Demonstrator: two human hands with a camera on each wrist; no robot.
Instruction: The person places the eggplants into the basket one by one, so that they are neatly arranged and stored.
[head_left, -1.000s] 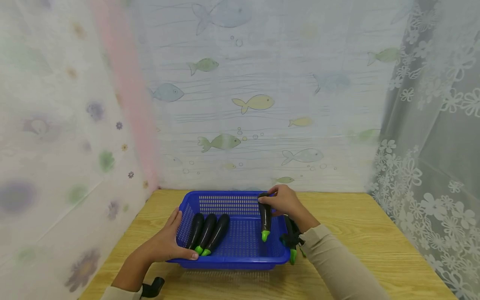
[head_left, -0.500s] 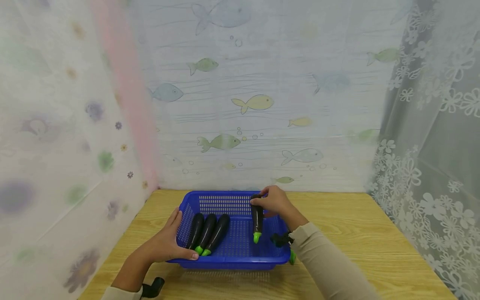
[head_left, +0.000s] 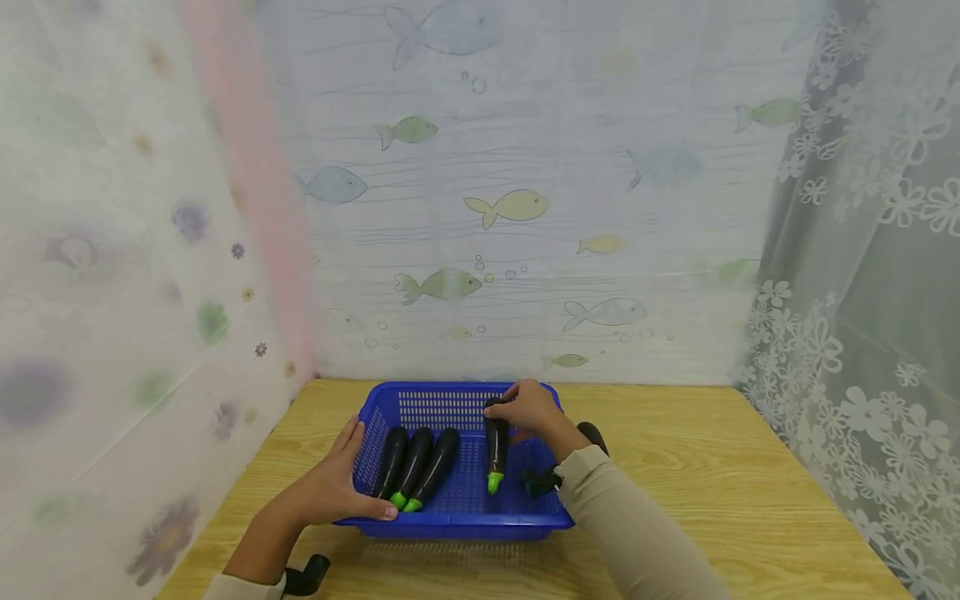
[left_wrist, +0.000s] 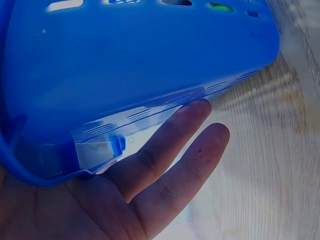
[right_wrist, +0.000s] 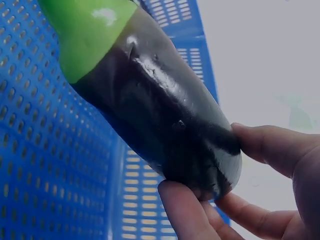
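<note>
My right hand (head_left: 534, 410) pinches an eggplant (head_left: 497, 450) by its dark rounded end, over the right part of a blue plastic basket (head_left: 465, 520). The green stem end points down and toward me. In the right wrist view, thumb and fingertips clasp the glossy eggplant (right_wrist: 155, 105) at its blunt end. Three eggplants lie side by side in the basket's left part, the rightmost eggplant (head_left: 437, 468) slanting. My left hand (head_left: 326, 487) rests at the basket's front-left corner, thumb on the front rim. The left wrist view shows two straight fingers (left_wrist: 172, 175) along the outer wall.
Another dark eggplant (head_left: 592, 435) shows on the wooden table (head_left: 705, 483) right of the basket, partly hidden by my right forearm. A fish-print curtain (head_left: 517, 292) hangs behind the table; printed and lace curtains stand at left and right.
My right hand has carried the eggplant leftward and slightly lower within the basket, from near its right wall. An eggplant outside now shows behind my forearm. My left hand stays put.
</note>
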